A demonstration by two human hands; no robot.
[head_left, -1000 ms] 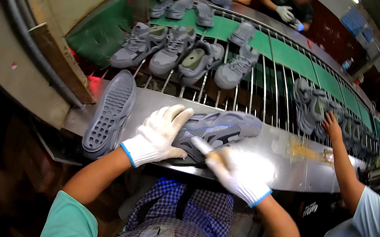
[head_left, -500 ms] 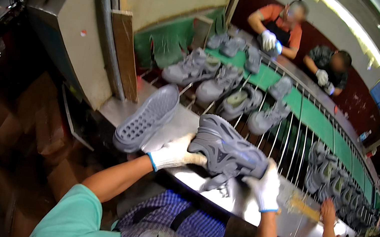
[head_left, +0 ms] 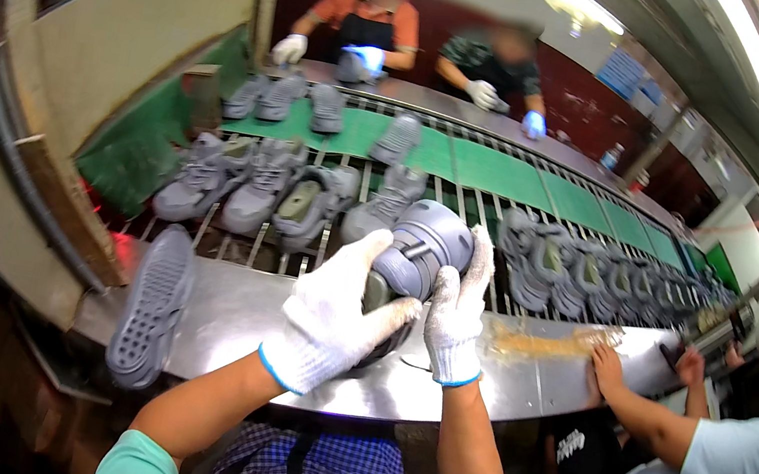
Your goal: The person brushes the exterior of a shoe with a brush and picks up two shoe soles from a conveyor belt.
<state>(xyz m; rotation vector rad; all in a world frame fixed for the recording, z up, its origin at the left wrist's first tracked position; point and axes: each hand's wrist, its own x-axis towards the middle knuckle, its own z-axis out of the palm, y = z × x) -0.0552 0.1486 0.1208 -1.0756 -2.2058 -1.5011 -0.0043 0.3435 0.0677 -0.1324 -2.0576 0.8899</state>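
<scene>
Both my hands wear white knit gloves with blue cuffs and hold one grey sneaker (head_left: pixel 425 240) above the metal ledge. My left hand (head_left: pixel 334 310) grips its left side, fingers wrapped along it and thumb toward the near end. On the opposite side, my right hand (head_left: pixel 458 312) presses with the fingers upright along the shoe. The rounded end of the sneaker points away from me; its near part is partly hidden by my left hand. Left of my hands, a loose grey shoe sole (head_left: pixel 154 304) with a grid of holes lies across the ledge's left end.
Grey sneakers (head_left: pixel 264 186) stand on the metal roller rack beyond the ledge (head_left: pixel 229 312), with more in a row (head_left: pixel 586 274) at right. A green belt (head_left: pixel 502 172) runs behind. Two gloved co-workers sit across; another person's hand (head_left: pixel 608 369) rests on the ledge at right.
The sneaker, earlier lying sideways between my hands with its laces hanging, is now turned end-on and gripped closer together. My view has swung, so the sole appears farther left and lower.
</scene>
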